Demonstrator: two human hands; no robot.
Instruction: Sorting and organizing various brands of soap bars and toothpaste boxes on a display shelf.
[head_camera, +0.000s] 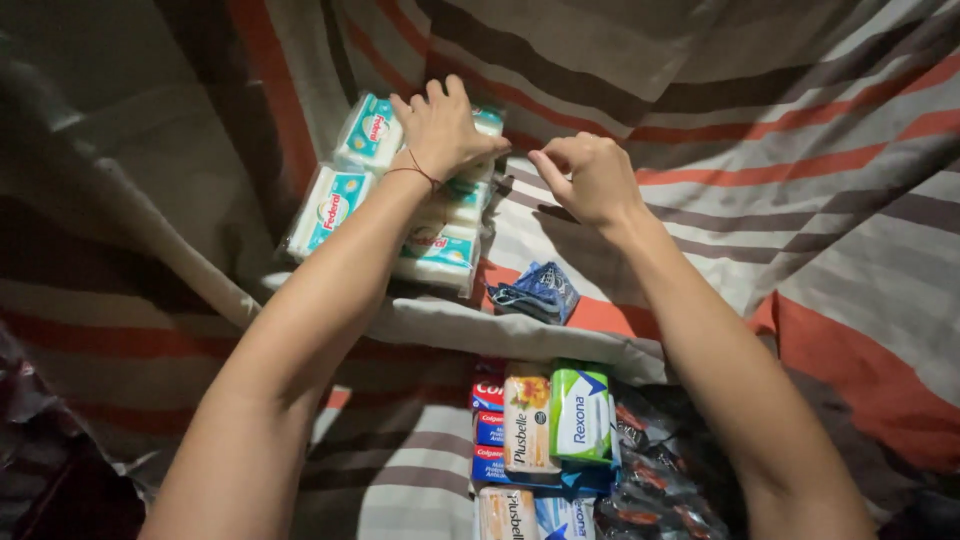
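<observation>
Striped cloth in grey, cream and orange-red (800, 140) covers the whole surface, a bed or the floor, seen from above in dim light.

Nearest the viewer, at the bottom centre of the frame, sits a tight cluster of toiletries: a green and white soap bar (580, 415), a cream-coloured soap bar (527, 420) to its left, and red and blue toothpaste boxes (489, 425) beside and under them. More soap packets lie at the very bottom edge, and dark crinkly sachets (655, 470) fill the lower right. These look sorted into one group already.

Two bare forearms reach up from the lower edge towards the middle of the frame. Between them, just above a fold of cloth, lies a small crumpled blue packet (538, 292), on its own, touched by neither hand.

Farther up, at upper centre-left, is a stack of white packs with teal labels (345, 200), laid side by side in two rows. The left hand (440, 125), with a thin red string at the wrist, rests flat on top of the stack, fingers spread and pressing, not closed around anything. The right hand (590, 175) hovers just beside the stack's right edge, fingers curled inward in a loose pinch; whether it holds something small cannot be told.

As a judgement, arranging seems well along, with the blue packet not yet placed.
</observation>
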